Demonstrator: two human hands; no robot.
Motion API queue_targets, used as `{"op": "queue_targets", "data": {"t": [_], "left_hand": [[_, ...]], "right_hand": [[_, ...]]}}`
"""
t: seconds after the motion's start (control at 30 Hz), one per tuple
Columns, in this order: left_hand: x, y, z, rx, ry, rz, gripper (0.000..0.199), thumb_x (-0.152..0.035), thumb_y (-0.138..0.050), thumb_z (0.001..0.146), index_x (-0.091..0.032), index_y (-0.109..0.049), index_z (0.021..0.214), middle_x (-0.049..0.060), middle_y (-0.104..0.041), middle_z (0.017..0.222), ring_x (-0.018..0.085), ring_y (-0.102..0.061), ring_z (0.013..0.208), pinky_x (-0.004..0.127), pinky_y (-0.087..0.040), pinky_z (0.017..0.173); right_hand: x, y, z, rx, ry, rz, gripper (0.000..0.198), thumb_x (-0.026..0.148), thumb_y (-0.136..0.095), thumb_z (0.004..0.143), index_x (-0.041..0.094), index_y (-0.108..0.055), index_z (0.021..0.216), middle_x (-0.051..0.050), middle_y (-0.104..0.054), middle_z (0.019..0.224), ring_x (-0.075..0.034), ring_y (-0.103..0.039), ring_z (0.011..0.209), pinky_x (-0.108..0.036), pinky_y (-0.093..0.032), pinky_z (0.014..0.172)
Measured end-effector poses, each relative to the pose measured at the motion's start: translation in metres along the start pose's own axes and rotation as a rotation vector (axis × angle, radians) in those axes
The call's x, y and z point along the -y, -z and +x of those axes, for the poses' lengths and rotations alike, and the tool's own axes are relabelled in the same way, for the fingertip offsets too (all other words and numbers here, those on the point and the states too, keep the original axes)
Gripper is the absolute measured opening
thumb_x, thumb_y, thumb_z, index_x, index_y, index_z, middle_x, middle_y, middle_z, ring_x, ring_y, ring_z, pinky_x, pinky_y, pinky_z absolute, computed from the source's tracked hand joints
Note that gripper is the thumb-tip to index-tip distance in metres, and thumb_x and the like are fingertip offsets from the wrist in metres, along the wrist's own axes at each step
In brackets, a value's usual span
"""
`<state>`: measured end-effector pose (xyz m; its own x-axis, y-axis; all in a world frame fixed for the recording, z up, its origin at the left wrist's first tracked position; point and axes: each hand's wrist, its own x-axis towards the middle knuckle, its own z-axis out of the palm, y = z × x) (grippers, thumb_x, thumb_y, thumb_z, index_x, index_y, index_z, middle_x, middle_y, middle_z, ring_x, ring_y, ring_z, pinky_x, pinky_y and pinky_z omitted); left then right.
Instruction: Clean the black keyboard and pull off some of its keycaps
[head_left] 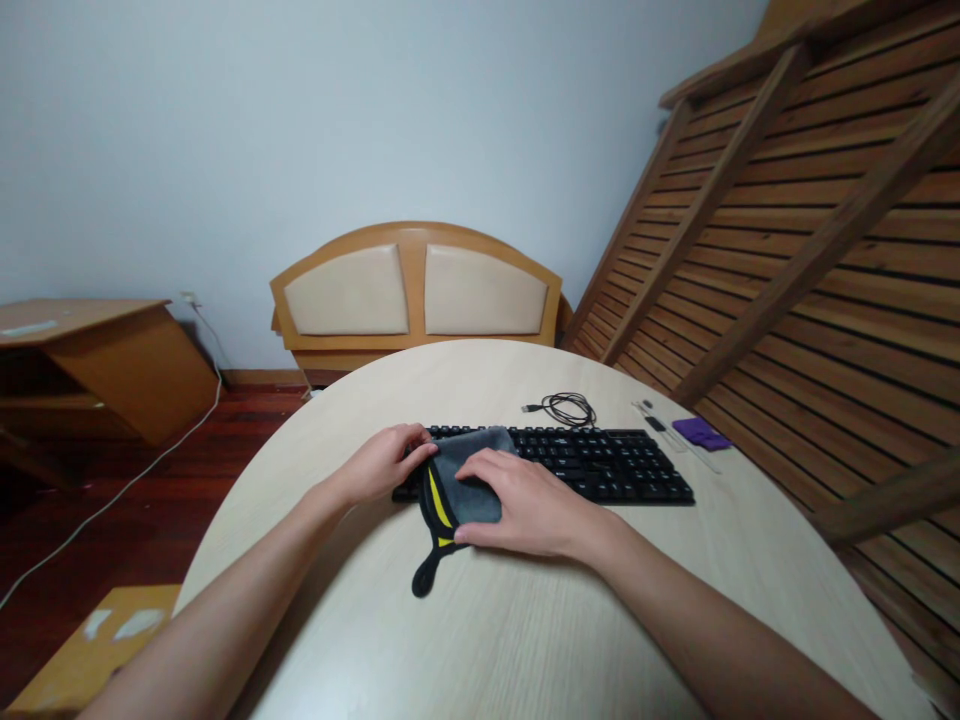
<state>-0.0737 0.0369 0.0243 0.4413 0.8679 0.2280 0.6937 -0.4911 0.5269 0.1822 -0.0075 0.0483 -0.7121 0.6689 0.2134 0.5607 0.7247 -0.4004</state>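
**Grey cloth on keyboard, both hands on it**

Grey cloth (474, 498), yellow/black edging, is mid-frame, over the left part of the black keyboard (626, 468). Its black loop (425, 577) hangs lower left, onto the table (487, 640).

Right hand (536, 508): palm down on cloth, thumb and fingers spread apart, no grip on it.

Left hand (386, 462): fingers curled, thumb at cloth's upper-left edge; can't tell if it's pinching.

Coiled cable (570, 408) above keyboard. Purple cloth (701, 433) right of frame. Headboard (416, 285) upper centre, slatted wood frame (780, 225) upper right.
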Motion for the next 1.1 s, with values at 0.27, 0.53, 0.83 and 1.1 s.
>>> {"op": "queue_targets", "data": {"t": [0.27, 0.53, 0.83, 1.1], "left_hand": [[0.009, -0.009, 0.005, -0.018, 0.122, -0.229, 0.043, -0.056, -0.048, 0.094, -0.018, -0.066, 0.092, 0.005, -0.071, 0.083, 0.022, -0.063, 0.074, 0.030, -0.047, 0.065], [0.011, -0.011, 0.006, -0.054, 0.140, -0.229, 0.040, -0.053, -0.050, 0.093, -0.017, -0.067, 0.100, 0.007, -0.073, 0.085, 0.023, -0.065, 0.075, 0.031, -0.048, 0.066], [0.008, -0.012, 0.004, -0.074, 0.172, -0.166, 0.043, -0.058, -0.060, 0.086, -0.017, -0.067, 0.100, 0.002, -0.067, 0.069, 0.020, -0.058, 0.061, 0.027, -0.041, 0.054], [0.010, -0.019, 0.007, -0.127, 0.185, -0.125, 0.037, -0.050, -0.048, 0.093, -0.018, -0.065, 0.084, 0.005, -0.071, 0.075, 0.022, -0.064, 0.066, 0.030, -0.043, 0.058]], "right_hand": [[0.008, 0.002, -0.005, 0.046, 0.017, -0.122, 0.012, 0.028, -0.067, 0.090, 0.020, -0.061, 0.083, -0.001, -0.067, 0.090, -0.018, -0.060, 0.086, -0.031, -0.042, 0.075], [0.011, -0.007, -0.008, 0.012, 0.089, -0.270, 0.020, 0.032, -0.075, 0.081, 0.019, -0.062, 0.089, -0.004, -0.068, 0.097, -0.022, -0.058, 0.093, -0.034, -0.040, 0.075], [0.017, -0.031, 0.000, -0.236, -0.085, -0.062, 0.011, 0.025, -0.061, 0.097, 0.018, -0.066, 0.090, -0.002, -0.069, 0.089, -0.018, -0.060, 0.087, -0.032, -0.043, 0.079], [0.009, -0.041, -0.006, -0.061, 0.007, -0.057, 0.008, 0.021, -0.072, 0.088, 0.020, -0.070, 0.096, -0.002, -0.072, 0.096, -0.020, -0.063, 0.092, -0.035, -0.042, 0.083]]}}
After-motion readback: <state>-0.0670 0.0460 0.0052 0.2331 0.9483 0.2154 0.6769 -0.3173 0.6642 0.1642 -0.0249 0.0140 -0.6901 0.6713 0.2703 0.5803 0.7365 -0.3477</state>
